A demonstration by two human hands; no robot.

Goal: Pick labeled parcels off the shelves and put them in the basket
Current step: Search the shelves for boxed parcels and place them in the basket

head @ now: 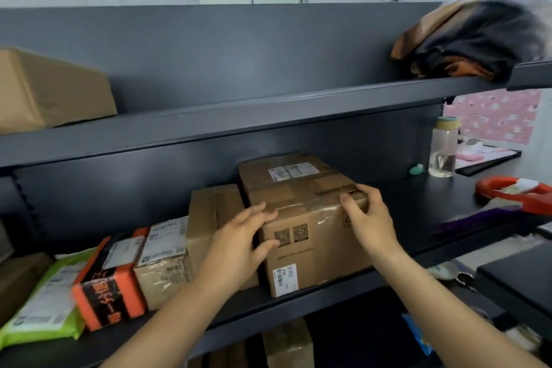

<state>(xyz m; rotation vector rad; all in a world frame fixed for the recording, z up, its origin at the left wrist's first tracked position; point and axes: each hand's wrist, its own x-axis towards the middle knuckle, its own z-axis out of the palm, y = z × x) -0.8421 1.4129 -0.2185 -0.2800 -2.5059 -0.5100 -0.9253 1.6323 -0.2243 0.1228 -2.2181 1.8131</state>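
The brown parcel stands at the front of the middle shelf, with its long axis running away from us toward the back. It lies between our hands. The left grip presses its left front corner with nearly straight fingers, and the right grip curls over its top right corner. Both are equally near, so we judge the pull comes straight toward us.

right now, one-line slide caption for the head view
Left hand rests on and right hand grips a labeled cardboard box on the dark shelf beside other parcels.
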